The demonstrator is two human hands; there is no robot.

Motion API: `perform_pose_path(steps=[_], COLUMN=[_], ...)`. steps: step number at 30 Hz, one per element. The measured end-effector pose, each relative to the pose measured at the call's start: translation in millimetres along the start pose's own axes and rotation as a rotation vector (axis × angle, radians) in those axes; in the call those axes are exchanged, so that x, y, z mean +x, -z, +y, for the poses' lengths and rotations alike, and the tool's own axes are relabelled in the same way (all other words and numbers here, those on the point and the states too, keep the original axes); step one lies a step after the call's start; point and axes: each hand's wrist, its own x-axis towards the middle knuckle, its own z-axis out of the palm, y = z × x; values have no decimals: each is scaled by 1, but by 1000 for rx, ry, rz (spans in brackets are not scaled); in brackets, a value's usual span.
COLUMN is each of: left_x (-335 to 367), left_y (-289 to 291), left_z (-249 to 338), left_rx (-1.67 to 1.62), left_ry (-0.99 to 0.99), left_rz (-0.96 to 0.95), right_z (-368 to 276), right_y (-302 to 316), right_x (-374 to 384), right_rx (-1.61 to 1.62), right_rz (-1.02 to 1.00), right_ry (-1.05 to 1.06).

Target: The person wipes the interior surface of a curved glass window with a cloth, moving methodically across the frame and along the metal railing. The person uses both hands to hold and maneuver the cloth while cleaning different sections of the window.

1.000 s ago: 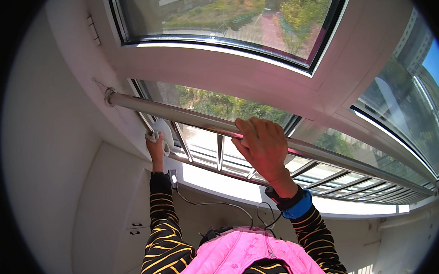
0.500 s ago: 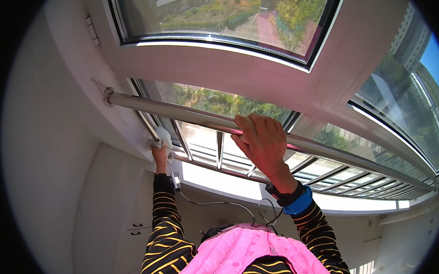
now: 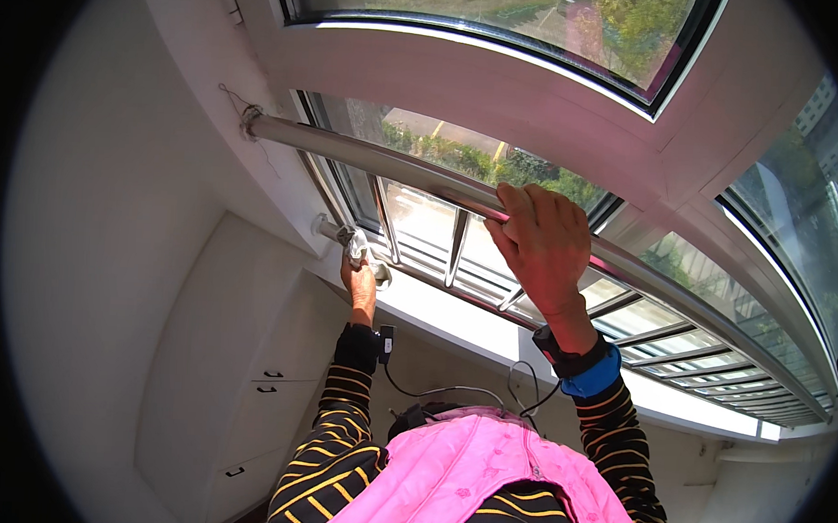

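My right hand point(image 3: 546, 248) rests closed over the thick shiny metal top rail point(image 3: 367, 156) of a window guard, fingers curled over its far side. Lower down on the left, my left hand point(image 3: 360, 282) is wrapped around a crumpled whitish cloth point(image 3: 355, 245). That cloth is pressed round the lower rail point(image 3: 327, 227) close to where it meets the wall. Part of the cloth hangs out beside my palm. Upright metal bars point(image 3: 458, 247) join the two rails between my hands.
Behind the guard are window panes point(image 3: 498, 157) in pale frames. A white sill point(image 3: 453, 328) runs beneath it. White cabinets point(image 3: 247, 347) with dark handles stand lower left. A thin cable point(image 3: 441, 390) trails near my waist, and a wire point(image 3: 235, 95) sticks out by the top rail's wall end.
The view has shifted, so the guard appears turned. My left hand and the cloth have slid rightward along the lower rail, uncovering its wall end. My right hand keeps its hold on the top rail.
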Motion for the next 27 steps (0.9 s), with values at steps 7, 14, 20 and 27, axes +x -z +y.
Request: perform_pose_path(steps=[7, 14, 20, 27], left_x=[24, 27, -2, 47], left_y=[-40, -21, -18, -14], left_z=[-19, -36, -7, 14], left_rx=[113, 46, 71, 157], left_ry=[-26, -59, 49, -55], left_rz=[-216, -340, -331, -54], right_z=[1, 0, 1, 1], right_y=[1, 0, -1, 2], right_x=[-2, -4, -1, -3], right_rx=[29, 59, 49, 17], right_rz=[-28, -4, 53, -19], right_ry=[-18, -64, -44, -46])
